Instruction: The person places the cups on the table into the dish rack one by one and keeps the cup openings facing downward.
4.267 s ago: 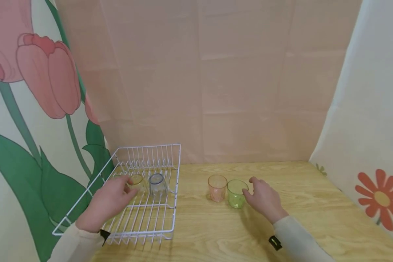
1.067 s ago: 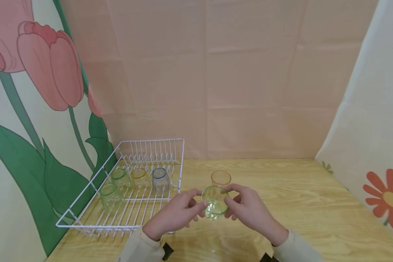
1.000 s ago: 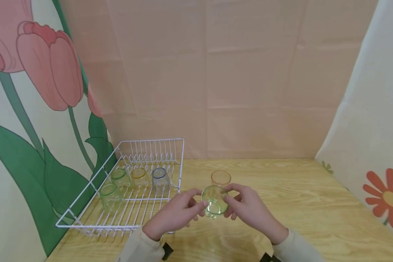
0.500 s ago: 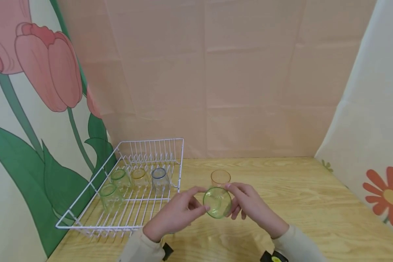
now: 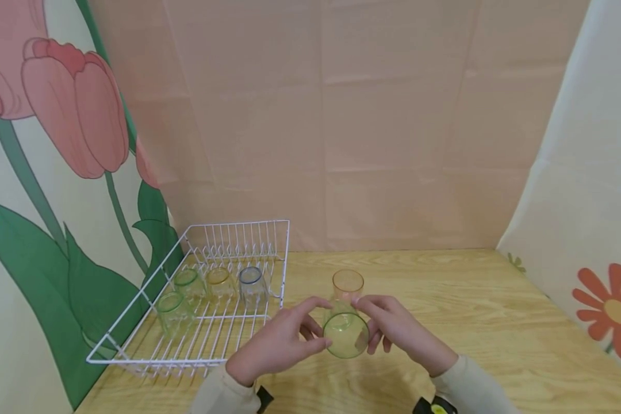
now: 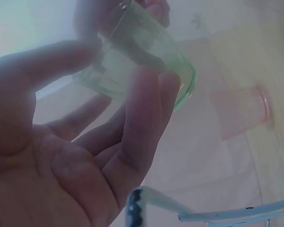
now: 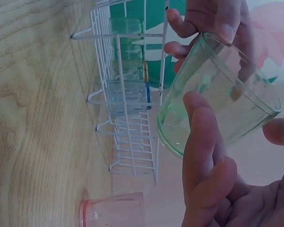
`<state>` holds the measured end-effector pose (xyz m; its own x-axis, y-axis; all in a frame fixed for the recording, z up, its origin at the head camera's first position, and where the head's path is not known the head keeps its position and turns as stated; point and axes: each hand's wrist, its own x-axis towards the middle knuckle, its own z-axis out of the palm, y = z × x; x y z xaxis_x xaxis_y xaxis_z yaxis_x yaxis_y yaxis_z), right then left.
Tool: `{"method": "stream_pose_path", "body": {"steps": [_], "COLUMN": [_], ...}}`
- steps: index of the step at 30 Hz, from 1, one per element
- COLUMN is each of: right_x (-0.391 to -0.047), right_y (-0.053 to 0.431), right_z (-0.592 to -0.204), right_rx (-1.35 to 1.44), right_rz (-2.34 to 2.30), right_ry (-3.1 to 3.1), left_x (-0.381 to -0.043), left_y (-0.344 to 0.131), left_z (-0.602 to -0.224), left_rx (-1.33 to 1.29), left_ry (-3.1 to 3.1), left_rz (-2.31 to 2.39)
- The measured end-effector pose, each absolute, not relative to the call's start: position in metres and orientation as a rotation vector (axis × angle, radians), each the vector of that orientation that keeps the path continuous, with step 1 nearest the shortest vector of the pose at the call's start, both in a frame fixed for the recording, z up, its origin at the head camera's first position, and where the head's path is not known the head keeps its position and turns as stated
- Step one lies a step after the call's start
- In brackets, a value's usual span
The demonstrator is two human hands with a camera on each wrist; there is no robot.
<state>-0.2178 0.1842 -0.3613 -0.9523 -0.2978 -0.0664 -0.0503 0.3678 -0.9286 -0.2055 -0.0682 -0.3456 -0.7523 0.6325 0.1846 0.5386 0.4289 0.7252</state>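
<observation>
A clear green glass (image 5: 345,339) is held between both hands above the table, tipped so its mouth faces me and its base points away. My left hand (image 5: 286,338) grips it from the left, thumb at the rim and fingers along the side. On the other side, my right hand (image 5: 401,332) holds it with thumb and fingers. The right wrist view shows the glass (image 7: 222,90) tilted, with fingers on both sides. Just beyond it, an orange-pink glass (image 5: 348,280) stands on the table, its lower part hidden by the green one.
A white wire dish rack (image 5: 283,259) stands on the left of the wooden table (image 5: 445,287). Upside down in it are a blue-tinted glass (image 5: 252,284), a yellow-tinted glass (image 5: 220,284) and two green ones, the nearer green glass (image 5: 173,313) by the left side.
The green glass, earlier standing beside the orange-pink one, is now lifted in both hands. My left hand came over from the rack. Over the last second the glass tipped, mouth toward me.
</observation>
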Motion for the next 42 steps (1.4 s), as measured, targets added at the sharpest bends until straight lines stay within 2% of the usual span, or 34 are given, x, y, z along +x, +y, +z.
{"method": "stream_pose_path", "body": {"steps": [8, 16, 42], "right_x": [-0.217, -0.2152, -0.2141], "right_y": [0.1839, 0.1813, 0.1787], "right_z": [-0.3626, -0.363, -0.3604], "right_rx": [-0.336, -0.322, -0.309], "right_rz": [-1.548, -1.557, -1.564], "right_ry": [2.447, 2.472, 2.473], "left_x": [-0.2053, -0.2052, -0.2079], "left_y": [-0.0691, -0.0666, -0.0663], "left_z": [-0.3462, -0.3453, -0.3492], "left_rx": [1.076, 0.88, 0.81], "left_ry": [2.575, 2.566, 2.489], "left_rz": [1.188, 1.244, 1.356]}}
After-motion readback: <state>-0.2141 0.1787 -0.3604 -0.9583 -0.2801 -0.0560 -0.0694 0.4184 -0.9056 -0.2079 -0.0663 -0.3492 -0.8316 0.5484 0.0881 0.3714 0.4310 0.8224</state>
